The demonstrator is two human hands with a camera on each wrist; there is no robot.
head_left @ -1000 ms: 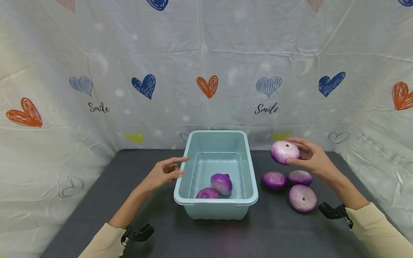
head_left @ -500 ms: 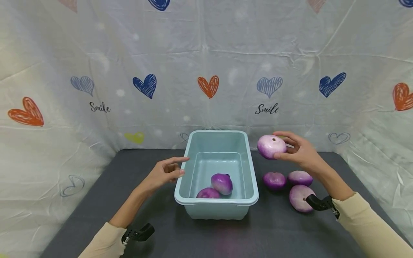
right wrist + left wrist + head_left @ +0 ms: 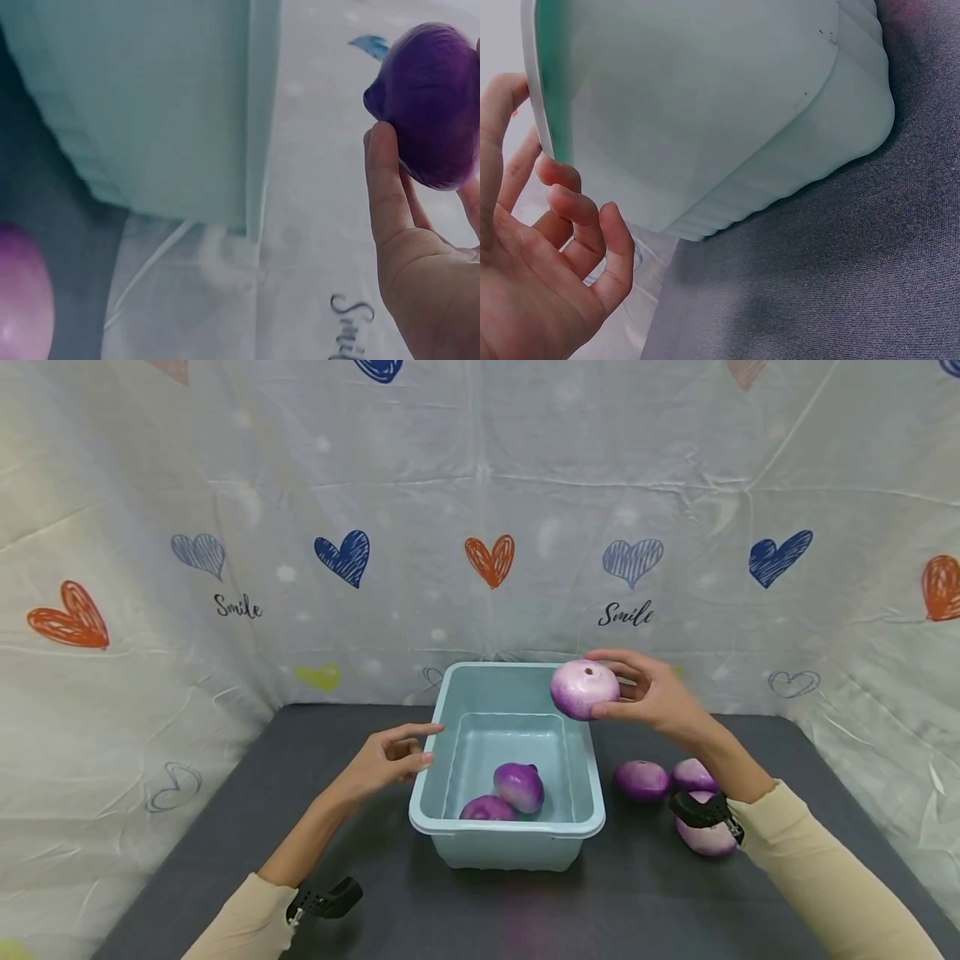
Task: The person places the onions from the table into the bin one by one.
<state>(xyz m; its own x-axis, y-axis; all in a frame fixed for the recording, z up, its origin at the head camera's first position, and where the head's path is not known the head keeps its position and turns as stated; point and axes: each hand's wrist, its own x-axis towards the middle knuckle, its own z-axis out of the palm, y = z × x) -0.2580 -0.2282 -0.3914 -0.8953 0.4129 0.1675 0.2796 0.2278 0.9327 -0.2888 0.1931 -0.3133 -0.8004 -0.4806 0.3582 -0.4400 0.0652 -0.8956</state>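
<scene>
My right hand (image 3: pixel 648 693) holds a purple-and-white onion (image 3: pixel 585 690) between thumb and fingers, above the right rim of a light blue plastic basin (image 3: pixel 506 852). The right wrist view shows the same onion (image 3: pixel 435 105) with its pointed end outward. My left hand (image 3: pixel 382 760) touches the basin's left rim with index finger and thumb; its other fingers curl loosely outside the wall, as the left wrist view of the hand (image 3: pixel 547 262) shows. Inside the basin two purple onions, an upper one (image 3: pixel 520 787) and a lower one (image 3: pixel 487 808), lie near the front wall.
Right of the basin several onions rest on the dark table cloth (image 3: pixel 495 918): a purple one (image 3: pixel 642 781), a paler one (image 3: pixel 693 774) and another (image 3: pixel 708 837) partly hidden by the right wrist strap (image 3: pixel 701 810). A white curtain (image 3: pixel 420 485) printed with hearts hangs behind.
My right hand has carried the onion leftward and slightly up, from above the loose onions to over the basin's right rim. My left hand has stayed at the left rim.
</scene>
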